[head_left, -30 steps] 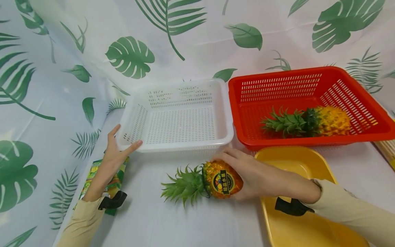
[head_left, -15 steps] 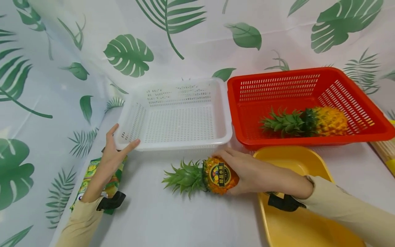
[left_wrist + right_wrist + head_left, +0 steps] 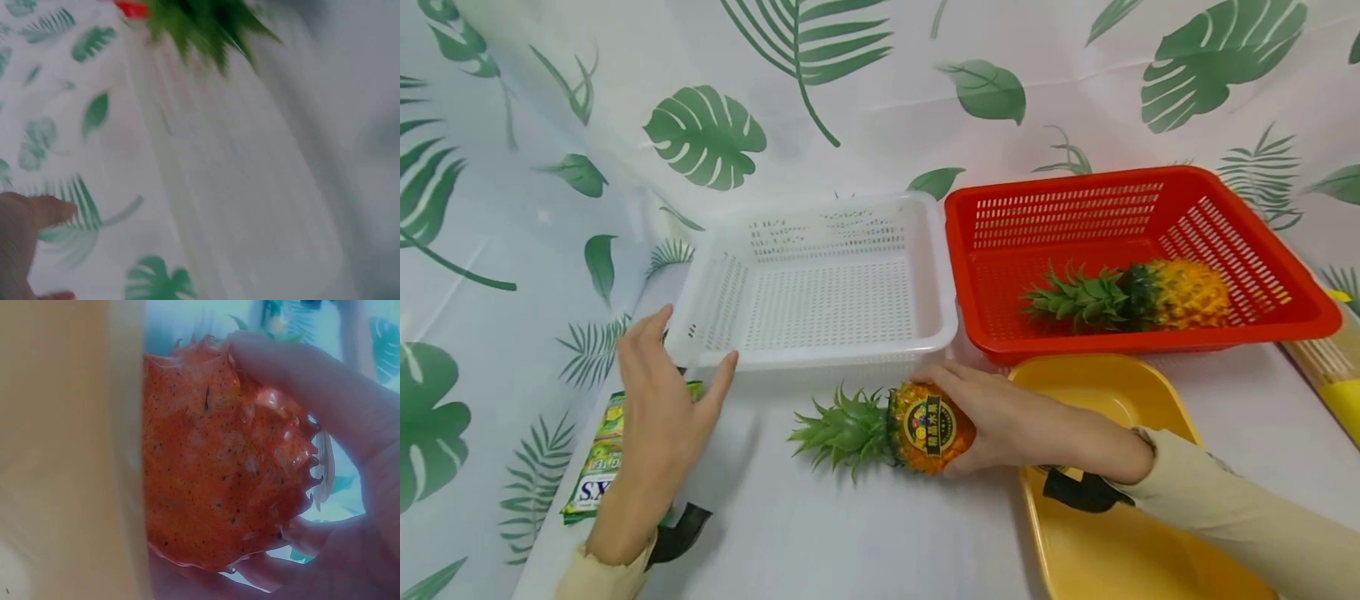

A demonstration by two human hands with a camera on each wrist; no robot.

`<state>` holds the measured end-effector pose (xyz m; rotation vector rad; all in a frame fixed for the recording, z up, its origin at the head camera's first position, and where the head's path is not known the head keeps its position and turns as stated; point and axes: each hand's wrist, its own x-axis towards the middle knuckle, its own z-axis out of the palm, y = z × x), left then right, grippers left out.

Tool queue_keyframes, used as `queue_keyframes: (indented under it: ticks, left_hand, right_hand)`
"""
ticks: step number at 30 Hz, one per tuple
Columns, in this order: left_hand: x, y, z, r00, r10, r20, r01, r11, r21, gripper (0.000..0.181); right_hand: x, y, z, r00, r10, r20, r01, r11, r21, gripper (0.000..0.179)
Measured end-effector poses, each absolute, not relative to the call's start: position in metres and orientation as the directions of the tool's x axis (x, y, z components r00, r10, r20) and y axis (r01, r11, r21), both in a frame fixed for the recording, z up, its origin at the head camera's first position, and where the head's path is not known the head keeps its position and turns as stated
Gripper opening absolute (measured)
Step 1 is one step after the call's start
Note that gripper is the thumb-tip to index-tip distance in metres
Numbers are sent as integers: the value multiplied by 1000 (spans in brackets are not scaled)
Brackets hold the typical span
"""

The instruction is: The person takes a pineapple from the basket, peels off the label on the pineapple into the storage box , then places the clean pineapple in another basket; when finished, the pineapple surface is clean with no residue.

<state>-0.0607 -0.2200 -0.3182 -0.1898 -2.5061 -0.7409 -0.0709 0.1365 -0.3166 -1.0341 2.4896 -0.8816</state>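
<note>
My right hand grips the round orange body of a pineapple with a black round label. Its green crown points left, in front of the white basket. In the right wrist view the thumb and fingers curl round the spiky pineapple. My left hand holds nothing, thumb and fingers spread near the front left corner of the white perforated basket. Whether it touches the rim I cannot tell. Partly hidden below that hand lies a green packet. The left wrist view is blurred.
Right of the white basket stands a red perforated basket with a second pineapple lying inside. A yellow basin sits in front of it, under the right forearm. At the far right edge is a bundle with a yellow band.
My left hand has come off its grip at the white basket's corner and moved slightly toward me, fingers spread. The right hand shifted the pineapple slightly up and left, then stayed nearly still.
</note>
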Motion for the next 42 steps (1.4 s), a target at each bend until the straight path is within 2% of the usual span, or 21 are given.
queue_keyframes:
  ticks: [2, 5, 8, 11, 17, 36, 42]
  left_hand:
    - [-55, -206, -314, -793, 134, 594, 455, 779, 432, 70]
    - [-50, -187, -313, -682, 398, 614, 687, 636, 351, 63]
    - [-48, -173, -319, -581, 622, 526, 808, 520, 277, 61]
    - [-50, -163, -330, -532, 738, 415, 846, 483, 227, 61]
    - [-60, -150, -348, -562, 769, 305, 827, 532, 183, 78]
    - [-66, -151, -360, -582, 765, 276, 798, 472, 375, 74]
    - [-67, -152, -363, -592, 756, 280, 785, 460, 416, 73]
  right_hand:
    - [-71, 137, -316, -705, -708, -54, -522, 568, -636, 83]
    - [-71, 138, -315, -713, -698, -60, -518, 582, -627, 83]
    - [-71, 136, -314, -721, -689, -81, -503, 599, -623, 85]
    - [-72, 135, -313, -725, -680, -110, -485, 618, -619, 87]
    - [-74, 134, -313, -725, -681, -104, -489, 615, -618, 90]
    - [-72, 137, -316, -729, -677, -103, -483, 615, -623, 89]
    - [-64, 138, -319, -723, -689, -60, -541, 617, -571, 89]
